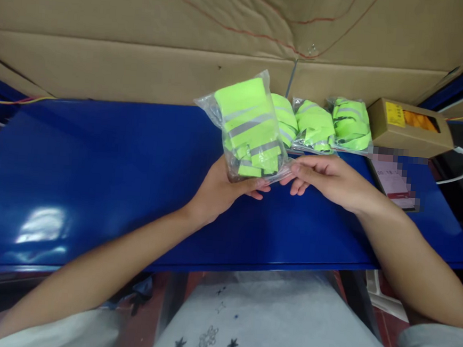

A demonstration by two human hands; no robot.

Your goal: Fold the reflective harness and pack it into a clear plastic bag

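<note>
A clear plastic bag (248, 125) packed with folded neon-green fabric with grey reflective stripes is held upright above the blue table (95, 173). My left hand (218, 189) grips the bag's lower edge from underneath, thumb pressed on the front. My right hand (327, 178) pinches the bag's lower right corner with fingertips. Both hands meet at the bag's bottom.
Three more bagged green items (319, 126) lie in a row behind the held bag, against a cardboard wall (144, 54). A brown carton with a yellow label (409, 126) and a card (393, 181) sit at the right. White cable runs at the far right.
</note>
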